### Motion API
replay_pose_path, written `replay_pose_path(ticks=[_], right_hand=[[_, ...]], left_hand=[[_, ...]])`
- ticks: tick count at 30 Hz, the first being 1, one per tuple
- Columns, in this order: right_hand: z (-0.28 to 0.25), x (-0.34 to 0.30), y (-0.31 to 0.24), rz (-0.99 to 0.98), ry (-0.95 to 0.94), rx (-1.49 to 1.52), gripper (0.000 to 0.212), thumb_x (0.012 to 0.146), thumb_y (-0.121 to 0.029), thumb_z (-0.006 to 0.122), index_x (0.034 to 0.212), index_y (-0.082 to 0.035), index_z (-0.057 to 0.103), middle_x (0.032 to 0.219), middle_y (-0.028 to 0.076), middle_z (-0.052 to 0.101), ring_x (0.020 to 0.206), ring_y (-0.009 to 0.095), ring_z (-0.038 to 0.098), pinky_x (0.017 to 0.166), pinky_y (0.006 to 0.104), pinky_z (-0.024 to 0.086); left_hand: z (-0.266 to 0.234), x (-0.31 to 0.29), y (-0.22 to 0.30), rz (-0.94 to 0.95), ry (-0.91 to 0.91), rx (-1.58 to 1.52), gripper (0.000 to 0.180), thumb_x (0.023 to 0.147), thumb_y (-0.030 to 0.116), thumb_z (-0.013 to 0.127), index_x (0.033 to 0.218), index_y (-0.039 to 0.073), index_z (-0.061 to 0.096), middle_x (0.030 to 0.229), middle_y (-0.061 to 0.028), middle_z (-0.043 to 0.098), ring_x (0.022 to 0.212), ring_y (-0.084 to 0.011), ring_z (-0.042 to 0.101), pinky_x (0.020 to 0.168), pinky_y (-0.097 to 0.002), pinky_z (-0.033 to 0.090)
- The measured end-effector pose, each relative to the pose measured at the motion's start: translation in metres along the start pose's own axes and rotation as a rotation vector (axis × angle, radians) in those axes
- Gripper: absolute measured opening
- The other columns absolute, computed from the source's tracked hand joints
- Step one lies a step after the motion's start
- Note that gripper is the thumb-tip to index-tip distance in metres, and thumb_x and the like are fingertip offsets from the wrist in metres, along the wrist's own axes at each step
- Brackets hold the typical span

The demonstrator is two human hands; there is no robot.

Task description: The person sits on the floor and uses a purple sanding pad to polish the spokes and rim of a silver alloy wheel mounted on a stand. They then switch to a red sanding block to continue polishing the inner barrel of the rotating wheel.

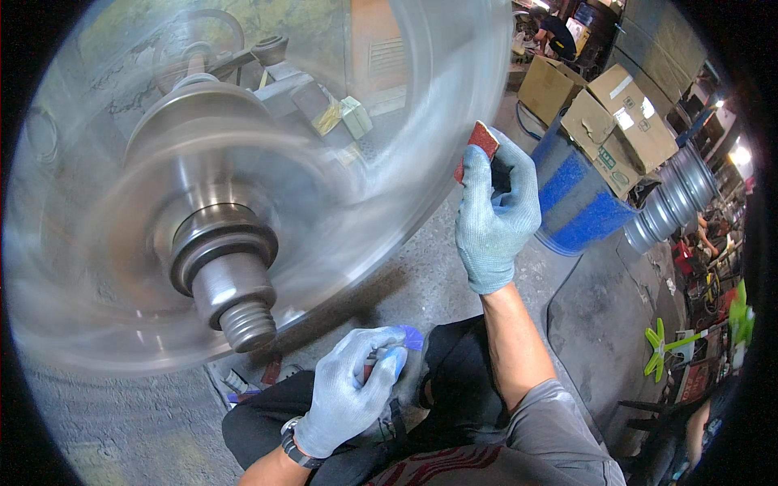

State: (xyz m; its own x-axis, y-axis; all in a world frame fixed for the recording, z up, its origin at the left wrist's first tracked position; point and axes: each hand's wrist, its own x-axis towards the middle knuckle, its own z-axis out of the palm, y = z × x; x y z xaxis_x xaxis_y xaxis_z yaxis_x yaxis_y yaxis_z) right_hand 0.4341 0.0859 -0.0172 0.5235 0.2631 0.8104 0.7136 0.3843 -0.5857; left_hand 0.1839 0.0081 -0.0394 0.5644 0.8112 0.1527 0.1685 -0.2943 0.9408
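A large wheel (444, 89) spins in a blur on a steel spindle with a threaded end (235, 287) at the left. My gloved right hand (498, 219) is raised at the wheel's right edge, pinching a folded piece of red sandpaper (481, 142) between thumb and fingers. Whether the sandpaper touches the wheel, I cannot tell. Low over my lap, my gloved left hand (344, 393) is curled closed. A bit of something reddish-brown shows between its fingers, and a purple-blue piece (412, 337) sticks out by its fingertips; its kind is unclear.
A blue drum (579, 194) holding opened cardboard boxes (620, 121) stands at the right. Silver wheel rims (673, 194) are stacked beside it. Behind the spinning wheel are machine parts and a small pale box (355, 117). Another person (556, 34) crouches at the far back.
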Motion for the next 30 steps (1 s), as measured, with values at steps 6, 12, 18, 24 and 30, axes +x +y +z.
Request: replay_pose_path(ticks=[6,12,18,24,30], right_hand=[[-0.0002,-0.0005,-0.0012,-0.002,-0.011,-0.003,0.024,0.099,-0.006,0.077,0.123,-0.001,0.075,0.1,0.009,0.071,0.085,0.015,0.066,0.078,0.0305,0.054],[0.0,-0.0015,-0.0033,0.007,-0.004,-0.011,0.023,0.099,-0.006,0.077,0.121,-0.001,0.075,0.099,0.009,0.07,0.083,0.016,0.066,0.077,0.0312,0.054],[-0.0002,-0.0016,-0.0042,0.012,-0.007,-0.044,0.023,0.098,-0.005,0.078,0.12,-0.001,0.075,0.098,0.009,0.07,0.083,0.017,0.066,0.077,0.0319,0.055],[0.0012,-0.0017,-0.0041,-0.005,0.002,-0.005,0.023,0.098,-0.004,0.077,0.121,0.0,0.075,0.1,0.009,0.071,0.084,0.016,0.066,0.077,0.0311,0.055],[0.0016,-0.002,-0.0001,-0.044,-0.001,-0.005,0.024,0.098,-0.003,0.077,0.122,0.0,0.075,0.101,0.009,0.071,0.083,0.014,0.066,0.077,0.0299,0.055]], left_hand=[[0.0004,-0.0007,-0.0004,0.01,0.009,0.007,0.023,0.101,0.012,0.069,0.119,-0.001,0.075,0.115,-0.0199,0.077,0.105,-0.0285,0.075,0.096,-0.0376,0.057],[0.0004,-0.0008,0.0001,-0.004,0.004,0.001,0.023,0.101,0.011,0.069,0.119,-0.001,0.075,0.114,-0.0192,0.077,0.102,-0.0269,0.075,0.094,-0.0367,0.057],[0.0006,-0.0001,0.0015,0.0,0.011,0.008,0.022,0.101,0.011,0.069,0.118,-0.001,0.076,0.114,-0.0185,0.077,0.1,-0.0266,0.075,0.093,-0.0365,0.057],[0.0001,0.0001,0.0012,0.012,0.005,0.008,0.023,0.101,0.012,0.069,0.118,-0.002,0.075,0.112,-0.0188,0.077,0.1,-0.0271,0.075,0.093,-0.0367,0.057],[0.0007,-0.0001,-0.0002,0.022,0.009,-0.006,0.023,0.102,0.012,0.069,0.119,-0.002,0.074,0.111,-0.0188,0.077,0.099,-0.0264,0.075,0.092,-0.0363,0.057]])
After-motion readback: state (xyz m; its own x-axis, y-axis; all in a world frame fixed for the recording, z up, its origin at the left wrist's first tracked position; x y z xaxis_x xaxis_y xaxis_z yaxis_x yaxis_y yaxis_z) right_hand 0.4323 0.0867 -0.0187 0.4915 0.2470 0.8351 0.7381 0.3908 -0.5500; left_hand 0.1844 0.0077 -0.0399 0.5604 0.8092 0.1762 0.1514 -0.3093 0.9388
